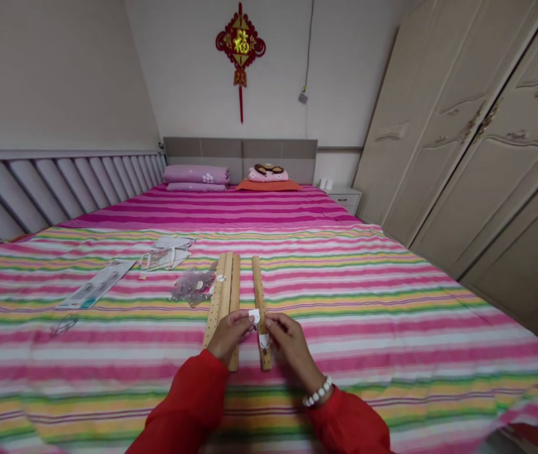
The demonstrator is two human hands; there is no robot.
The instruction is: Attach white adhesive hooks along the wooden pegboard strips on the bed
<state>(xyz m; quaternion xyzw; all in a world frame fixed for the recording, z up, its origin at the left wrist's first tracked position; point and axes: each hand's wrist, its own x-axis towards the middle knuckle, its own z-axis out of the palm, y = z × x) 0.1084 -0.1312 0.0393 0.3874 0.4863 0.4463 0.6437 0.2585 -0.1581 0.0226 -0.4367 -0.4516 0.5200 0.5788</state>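
Observation:
My left hand [227, 334] pinches a small white card [254, 316] between thumb and fingertips, above a narrow wooden strip [258, 287] with rows of small holes. At the strip's right edge is my right hand [290, 343], its fingers closed together; what they grip, if anything, is too small to make out. Another small white card [264, 341] with something dark on it sits on the strip's near part. Left of it, several similar wooden strips [224, 293] lie side by side, partly under my left hand, with a white tag [221, 278] on them.
A clear plastic bag [194, 287] of small pieces lies beside the strips. Further left are a long flat package [99, 284], white packets [169, 251] and a small clear wrapper [64, 324]. Everything rests on a striped bedspread [392, 328]; pillows [196, 176] stand by the headboard.

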